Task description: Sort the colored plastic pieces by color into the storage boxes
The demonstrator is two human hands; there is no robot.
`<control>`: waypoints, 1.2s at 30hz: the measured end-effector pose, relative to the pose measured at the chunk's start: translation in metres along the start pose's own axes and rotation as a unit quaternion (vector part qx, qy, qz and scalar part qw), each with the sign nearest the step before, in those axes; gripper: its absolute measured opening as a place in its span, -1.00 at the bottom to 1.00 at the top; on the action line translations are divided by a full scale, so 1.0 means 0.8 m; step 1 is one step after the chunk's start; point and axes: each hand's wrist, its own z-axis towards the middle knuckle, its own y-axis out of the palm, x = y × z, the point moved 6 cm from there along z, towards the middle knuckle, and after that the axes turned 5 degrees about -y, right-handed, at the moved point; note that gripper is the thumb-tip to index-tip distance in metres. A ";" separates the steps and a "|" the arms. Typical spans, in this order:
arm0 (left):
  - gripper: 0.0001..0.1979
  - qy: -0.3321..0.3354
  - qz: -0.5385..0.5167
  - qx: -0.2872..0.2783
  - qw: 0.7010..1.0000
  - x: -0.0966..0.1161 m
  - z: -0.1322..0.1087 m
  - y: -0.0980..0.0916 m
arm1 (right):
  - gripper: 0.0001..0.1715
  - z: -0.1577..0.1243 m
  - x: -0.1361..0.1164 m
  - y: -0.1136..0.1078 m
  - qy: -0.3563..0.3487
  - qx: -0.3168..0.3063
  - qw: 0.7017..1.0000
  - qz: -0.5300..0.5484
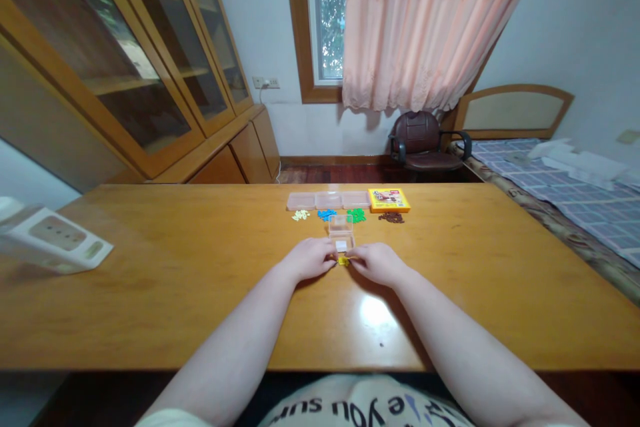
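Note:
My left hand (pixel 311 257) and my right hand (pixel 379 261) rest on the wooden table (pixel 150 280), fingers curled, meeting over a small yellow piece (pixel 343 259) pinched between their fingertips. Just beyond them stands a small clear plastic box (pixel 341 232), open, with something white inside. Farther back lie little piles of pale yellow pieces (pixel 301 215), blue pieces (pixel 327 214), green pieces (pixel 356 215) and dark brown pieces (pixel 391 217).
A row of three clear trays (pixel 328 200) and a yellow packet (pixel 389 199) lie at the table's far side. A white box (pixel 50 240) sits at the left edge. Behind are a wooden cabinet, a chair (pixel 425 140) and a bed (pixel 575 200).

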 end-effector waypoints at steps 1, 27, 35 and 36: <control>-0.89 0.000 -0.002 0.001 1.000 0.001 0.000 0.000 | -0.70 -0.001 0.001 0.001 -0.004 0.010 1.000 0.010; -0.93 -0.041 0.012 -0.007 0.999 -0.015 0.002 0.009 | -0.77 0.009 0.006 0.020 0.045 -0.018 0.999 -0.023; -0.91 -0.050 0.015 -0.008 0.999 -0.015 0.002 0.011 | -0.76 0.013 0.020 0.007 0.103 0.084 0.991 0.022; -0.91 -0.050 0.014 -0.007 0.999 -0.014 0.002 0.010 | -0.75 0.014 0.024 0.006 0.113 0.094 0.989 0.026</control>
